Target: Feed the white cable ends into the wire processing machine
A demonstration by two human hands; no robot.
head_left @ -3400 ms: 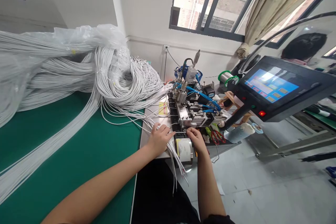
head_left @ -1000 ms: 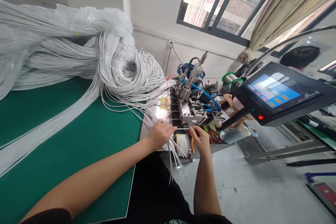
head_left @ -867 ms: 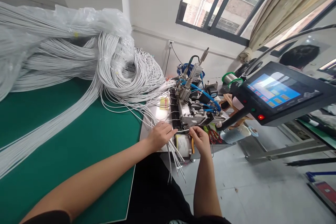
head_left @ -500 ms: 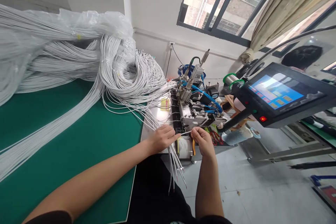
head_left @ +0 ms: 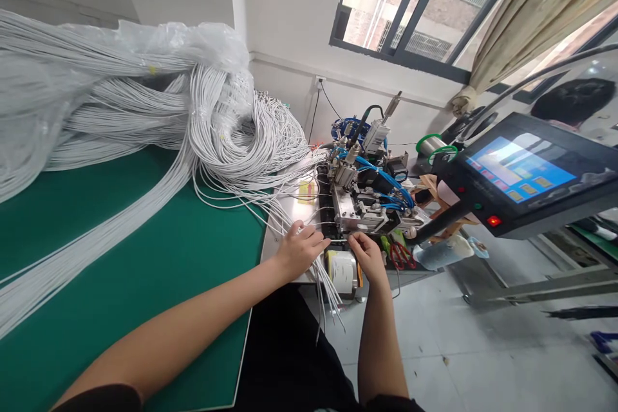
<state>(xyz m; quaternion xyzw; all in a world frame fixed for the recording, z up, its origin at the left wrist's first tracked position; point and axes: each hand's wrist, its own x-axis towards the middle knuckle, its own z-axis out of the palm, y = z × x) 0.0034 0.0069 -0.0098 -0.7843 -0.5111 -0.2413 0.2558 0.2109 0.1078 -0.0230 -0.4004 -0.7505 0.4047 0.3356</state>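
My left hand (head_left: 300, 251) is closed on a white cable, with its thumb and finger pinching it near the machine's front edge. The free end of that cable (head_left: 338, 241) reaches across to my right hand (head_left: 365, 252), which pinches it between thumb and fingertips. Several more loose white cables (head_left: 333, 288) hang below my left hand over the bench edge. Just beyond both hands stands a metal machine (head_left: 345, 203) with blue air hoses. A roll with a white label (head_left: 342, 272) sits below the held cable, between my hands.
Large bundles of white cable (head_left: 232, 141), partly wrapped in plastic, lie on the green table (head_left: 193, 257). A touchscreen panel (head_left: 521, 170) stands at right. Red-handled scissors (head_left: 402, 256) lie beside my right hand. Another person's head (head_left: 574, 100) shows behind the panel.
Both hands have moved slightly towards the machine, bringing the held cable up close to its front edge. The view has shifted a little, so the scene sits further right.
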